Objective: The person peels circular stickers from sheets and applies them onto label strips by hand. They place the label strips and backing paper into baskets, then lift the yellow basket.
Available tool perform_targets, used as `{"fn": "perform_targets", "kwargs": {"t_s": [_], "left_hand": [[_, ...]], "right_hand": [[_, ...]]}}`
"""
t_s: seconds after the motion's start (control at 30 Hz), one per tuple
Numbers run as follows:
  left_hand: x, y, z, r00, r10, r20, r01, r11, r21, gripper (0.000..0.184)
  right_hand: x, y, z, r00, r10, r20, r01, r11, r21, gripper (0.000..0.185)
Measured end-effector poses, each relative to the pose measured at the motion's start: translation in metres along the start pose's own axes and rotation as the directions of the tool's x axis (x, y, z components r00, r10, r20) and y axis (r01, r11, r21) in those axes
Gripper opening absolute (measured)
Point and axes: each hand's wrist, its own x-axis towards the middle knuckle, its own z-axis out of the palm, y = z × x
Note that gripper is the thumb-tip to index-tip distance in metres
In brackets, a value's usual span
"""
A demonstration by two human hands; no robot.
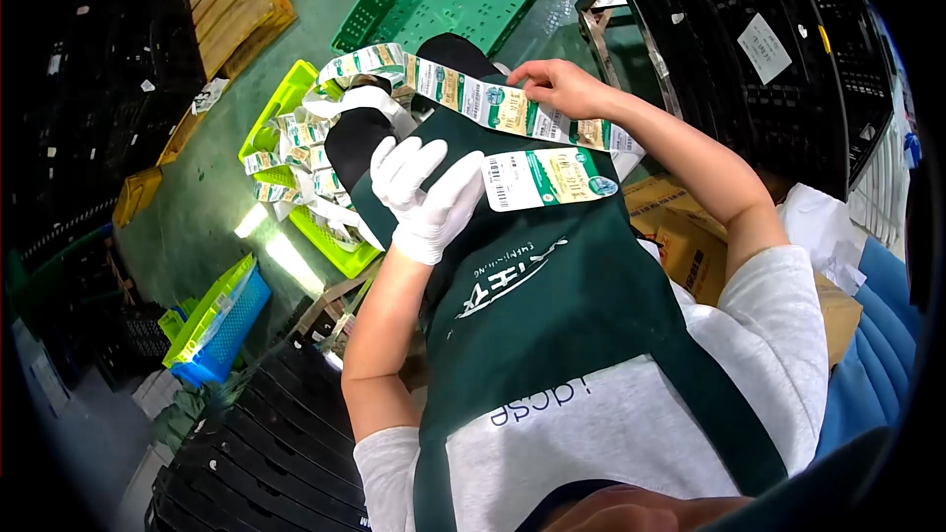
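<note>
My left hand wears a white glove, its fingers curled. It is closed at the near end of a single green, white and gold label with a barcode, in front of the dark green apron. Above it my bare right hand pinches the upper edge of a long strip of similar labels. The strip runs across my lap and loops to the left. More label strips lie piled in a bright green crate at my left.
An empty-looking dark green crate lies on the floor ahead. Stacked black crates stand at right, cardboard boxes beside me. A wooden pallet is far left; blue and lime baskets sit lower left.
</note>
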Motion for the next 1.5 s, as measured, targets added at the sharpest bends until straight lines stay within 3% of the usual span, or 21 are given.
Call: {"fn": "perform_targets", "kwargs": {"t_s": [0.17,0.27,0.33,0.4,0.43,0.53,0.57,0.67,0.73,0.8,0.87,0.9,0.93,1.0,1.03,1.13,1.17,1.23,1.3,1.37,1.5], "left_hand": [[-0.011,0.001,0.004,0.998,-0.061,-0.007,0.061,0.998,-0.031,0.051],[-0.012,0.003,0.007,0.997,-0.062,0.049,0.061,0.998,0.010,0.053],[-0.014,0.001,0.014,0.988,-0.092,0.126,0.099,0.994,-0.054,0.055],[-0.024,0.000,0.024,0.967,-0.172,0.185,0.189,0.979,-0.076,0.050],[-0.029,-0.001,0.029,0.962,-0.205,0.179,0.220,0.973,-0.068,0.050],[-0.031,0.000,0.041,0.960,-0.248,0.129,0.259,0.962,-0.080,0.050],[-0.031,0.001,0.044,0.957,-0.262,0.122,0.273,0.958,-0.083,0.051],[-0.030,0.004,0.053,0.960,-0.256,0.113,0.268,0.957,-0.108,0.054],[-0.034,0.002,0.060,0.969,-0.224,0.105,0.236,0.964,-0.124,0.058],[-0.037,0.003,0.060,0.964,-0.238,0.120,0.247,0.967,-0.059,0.059],[-0.036,0.001,0.065,0.970,-0.226,0.089,0.232,0.970,-0.075,0.060],[-0.035,0.001,0.064,0.962,-0.241,0.128,0.252,0.965,-0.076,0.061],[-0.034,0.001,0.065,0.975,-0.200,0.098,0.209,0.974,-0.089,0.061],[-0.035,0.004,0.068,0.971,-0.214,0.104,0.222,0.973,-0.068,0.060],[-0.035,0.003,0.067,0.974,-0.196,0.116,0.205,0.976,-0.075,0.062],[-0.031,0.006,0.066,0.965,-0.207,0.159,0.221,0.973,-0.074,0.062],[-0.032,0.006,0.064,0.958,-0.213,0.194,0.223,0.974,-0.034,0.060],[-0.032,0.004,0.067,0.966,-0.167,0.200,0.178,0.983,-0.040,0.062],[-0.031,0.006,0.069,0.969,-0.119,0.216,0.135,0.989,-0.058,0.066],[-0.039,0.010,0.076,0.971,-0.109,0.211,0.120,0.992,-0.043,0.065],[-0.037,0.016,0.081,0.971,-0.069,0.231,0.079,0.996,-0.035,0.069]], "right_hand": [[-0.001,-0.003,0.003,1.000,0.005,-0.025,-0.007,0.998,-0.066,0.030],[-0.004,0.006,0.009,0.988,-0.130,-0.089,0.117,0.983,-0.139,0.036],[-0.008,0.002,0.015,0.993,-0.022,-0.113,0.030,0.997,0.073,0.043],[-0.013,-0.004,0.019,0.983,-0.092,-0.158,0.138,0.941,0.310,0.038],[-0.013,0.000,0.019,0.966,-0.143,-0.216,0.206,0.929,0.309,0.032],[-0.024,0.010,0.006,0.989,-0.089,-0.115,0.132,0.880,0.456,0.046],[-0.028,0.009,0.001,0.989,-0.122,-0.078,0.144,0.900,0.412,0.058],[-0.041,0.011,-0.001,0.999,0.046,0.008,-0.043,0.847,0.530,0.063],[-0.051,-0.006,0.005,0.995,0.083,0.064,-0.103,0.662,0.743,0.068],[-0.056,-0.018,-0.001,0.996,-0.058,0.061,-0.002,0.707,0.707,0.068],[-0.055,-0.016,0.003,1.000,-0.017,-0.014,0.022,0.679,0.734,0.066],[-0.050,-0.015,0.003,0.996,-0.082,-0.033,0.081,0.683,0.726,0.056],[-0.054,-0.016,-0.002,0.990,-0.124,-0.068,0.142,0.845,0.515,0.038],[-0.058,-0.022,0.001,0.991,-0.104,-0.083,0.126,0.927,0.352,0.020],[-0.059,-0.026,0.005,0.992,0.000,-0.126,0.053,0.908,0.415,0.016],[-0.054,-0.002,0.010,0.968,-0.048,-0.246,0.153,0.891,0.428,0.026],[-0.051,0.008,0.009,0.981,-0.081,-0.176,0.148,0.898,0.415,0.034],[-0.052,0.009,0.013,0.966,-0.155,-0.206,0.210,0.937,0.280,0.038],[-0.059,-0.007,0.023,0.955,0.007,-0.298,0.093,0.943,0.320,0.036],[-0.067,-0.018,0.026,0.936,-0.021,-0.352,0.082,0.984,0.159,0.035],[-0.072,-0.027,0.035,0.888,-0.027,-0.459,0.053,0.998,0.044,0.041]]}}
